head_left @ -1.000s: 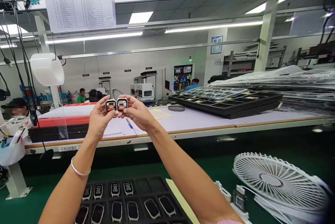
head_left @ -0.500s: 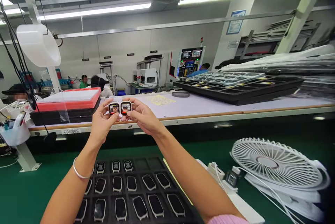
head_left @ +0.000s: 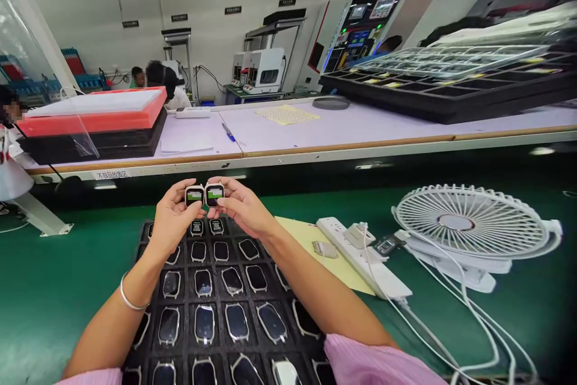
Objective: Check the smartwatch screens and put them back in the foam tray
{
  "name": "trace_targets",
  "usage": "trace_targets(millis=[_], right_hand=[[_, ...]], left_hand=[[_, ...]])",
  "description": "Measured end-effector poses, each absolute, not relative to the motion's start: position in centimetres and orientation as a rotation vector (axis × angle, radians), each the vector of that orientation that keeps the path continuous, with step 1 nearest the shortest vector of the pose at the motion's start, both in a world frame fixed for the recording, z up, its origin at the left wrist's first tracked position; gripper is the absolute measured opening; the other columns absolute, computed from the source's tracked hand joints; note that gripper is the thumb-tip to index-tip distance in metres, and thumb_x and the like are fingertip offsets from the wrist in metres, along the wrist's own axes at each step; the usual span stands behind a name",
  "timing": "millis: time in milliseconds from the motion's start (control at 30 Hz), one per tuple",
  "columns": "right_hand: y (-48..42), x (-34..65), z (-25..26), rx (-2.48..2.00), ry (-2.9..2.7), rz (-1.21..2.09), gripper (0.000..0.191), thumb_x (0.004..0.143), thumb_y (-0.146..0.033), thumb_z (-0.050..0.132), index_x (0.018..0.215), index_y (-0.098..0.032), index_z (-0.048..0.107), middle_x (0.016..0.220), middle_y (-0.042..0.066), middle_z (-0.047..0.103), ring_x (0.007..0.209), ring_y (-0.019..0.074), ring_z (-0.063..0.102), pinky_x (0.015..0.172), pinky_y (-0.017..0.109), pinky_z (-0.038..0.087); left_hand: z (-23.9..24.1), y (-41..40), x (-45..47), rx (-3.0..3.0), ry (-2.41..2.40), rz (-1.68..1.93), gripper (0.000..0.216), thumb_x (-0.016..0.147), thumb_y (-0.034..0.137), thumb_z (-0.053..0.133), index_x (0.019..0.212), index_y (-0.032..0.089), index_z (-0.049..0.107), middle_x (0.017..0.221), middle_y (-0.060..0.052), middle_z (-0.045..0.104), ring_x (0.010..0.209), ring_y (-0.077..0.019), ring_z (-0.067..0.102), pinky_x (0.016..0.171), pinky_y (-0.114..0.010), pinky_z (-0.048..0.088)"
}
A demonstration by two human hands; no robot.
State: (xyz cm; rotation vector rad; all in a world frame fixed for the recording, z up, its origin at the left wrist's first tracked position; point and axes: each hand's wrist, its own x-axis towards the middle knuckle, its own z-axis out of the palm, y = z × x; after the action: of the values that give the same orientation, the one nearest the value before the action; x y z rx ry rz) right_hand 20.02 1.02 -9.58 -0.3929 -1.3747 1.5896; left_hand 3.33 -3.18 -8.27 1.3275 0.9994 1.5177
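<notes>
My left hand [head_left: 174, 212] grips a smartwatch body [head_left: 194, 195] without a strap, fingers and thumb at its edges. Beside it, my right hand [head_left: 241, 205] pinches a second smartwatch body [head_left: 215, 194], its thumb on the lower part of the screen. Both lit screens face me and show green and white bands with small text. The two watches are held side by side, nearly touching, above the far edge of a black compartment tray [head_left: 186, 295]. Strapless watch bodies lie in the tray's pockets; several in the far row have lit text on their screens.
Right of the tray are a yellow sheet [head_left: 288, 226], a white power strip [head_left: 336, 232] with cables, and a white fan [head_left: 473, 226]. The raised shelf [head_left: 270, 142] behind holds red foam [head_left: 151, 110], a blue pen [head_left: 228, 132] and black trays [head_left: 433, 97]. People sit beyond.
The view has tilted down. My hands with both watches have lowered from in front of the shelf to the tray's far edge. The screens have switched from pictures of a person to text with green bands.
</notes>
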Motion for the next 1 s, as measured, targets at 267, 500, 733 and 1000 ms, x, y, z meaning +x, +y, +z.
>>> trace_targets(millis=[267,500,733,1000], right_hand=[[1.2,20.0,-11.1,-0.446,-1.364,1.605,0.034,0.08,-0.023,0.068,0.113,-0.022,0.059,0.085,-0.001,0.064,0.064,0.0129,0.067,0.063,0.028,0.053],[1.0,20.2,-12.1,-0.492,-1.374,1.595,0.035,0.079,-0.024,0.07,0.111,-0.02,0.057,0.084,-0.001,0.064,0.063,0.0133,0.065,0.06,0.027,0.051],[0.9,20.3,-12.6,-0.533,-1.364,1.58,0.031,0.082,-0.028,0.07,0.109,-0.02,0.057,0.083,-0.002,0.063,0.06,0.0116,0.064,0.056,0.026,0.049],[0.9,20.3,-12.8,-0.543,-1.358,1.597,0.034,0.077,-0.021,0.07,0.108,-0.02,0.058,0.082,-0.001,0.064,0.061,0.0131,0.064,0.057,0.026,0.049]], left_hand=[[-9.6,-2.9,3.3,1.302,1.059,1.509,0.042,0.071,0.026,0.077,0.11,0.018,0.063,0.093,-0.002,0.068,0.058,-0.0097,0.066,0.06,-0.023,0.059],[-10.7,-3.1,3.3,1.287,1.059,1.451,0.044,0.073,0.028,0.075,0.113,0.017,0.062,0.098,-0.004,0.069,0.062,-0.0119,0.069,0.065,-0.027,0.061],[-11.0,-3.3,3.3,1.26,1.066,1.404,0.042,0.077,0.033,0.073,0.114,0.017,0.062,0.102,-0.005,0.069,0.064,-0.014,0.071,0.066,-0.028,0.063],[-11.2,-3.2,3.1,1.225,1.083,1.382,0.042,0.075,0.033,0.074,0.112,0.017,0.063,0.106,-0.008,0.069,0.064,-0.0165,0.072,0.064,-0.031,0.064]])
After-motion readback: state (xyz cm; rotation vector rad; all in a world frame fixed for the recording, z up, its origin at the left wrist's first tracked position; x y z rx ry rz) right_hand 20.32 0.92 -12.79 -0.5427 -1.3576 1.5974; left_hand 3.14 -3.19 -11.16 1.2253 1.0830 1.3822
